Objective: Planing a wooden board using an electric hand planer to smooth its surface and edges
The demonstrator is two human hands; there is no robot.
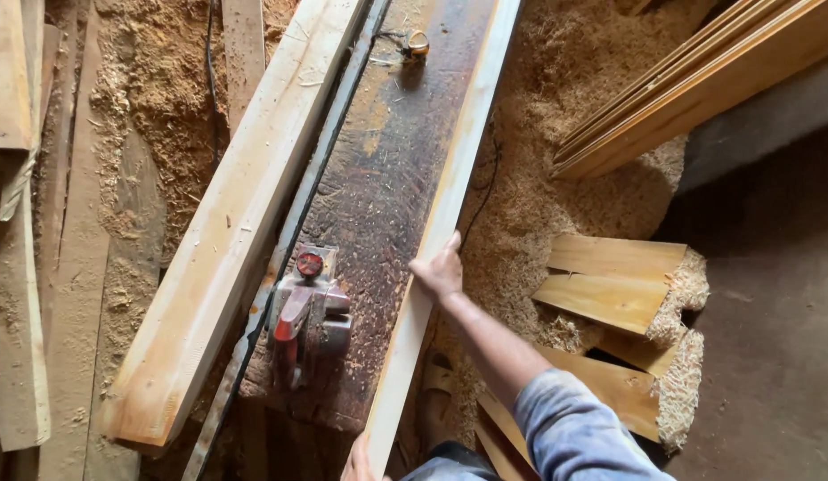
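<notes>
- Pale plank [450, 200]: a long, narrow board standing on edge along the right side of the dark, worn bench [378, 178]; its long axis runs from the lower centre of the view up to the upper right, away from the person.
- Right hand [439, 270]: rests on the plank's top edge about midway along the visible length, fingers laid over it (a light clasp, not a full wrap), the blue sleeve [574, 432] trailing back to the lower right.
- Left hand [359, 463]: only a sliver shows at the bottom edge, touching the plank's near end; I cannot tell whether its grip is closed or loose.
- Relation: most of the plank lies ahead of both hands; the left hand is at the near end, the right hand further up.
- Electric planer [309, 312]: red and grey, on the bench just left of the plank, touched by neither hand.
- Second, wider plank [240, 209]: lies parallel on the bench's left side (2 long boards in all).
- Sawdust [556, 107] and offcuts [610, 285] cover the floor to the right.
</notes>
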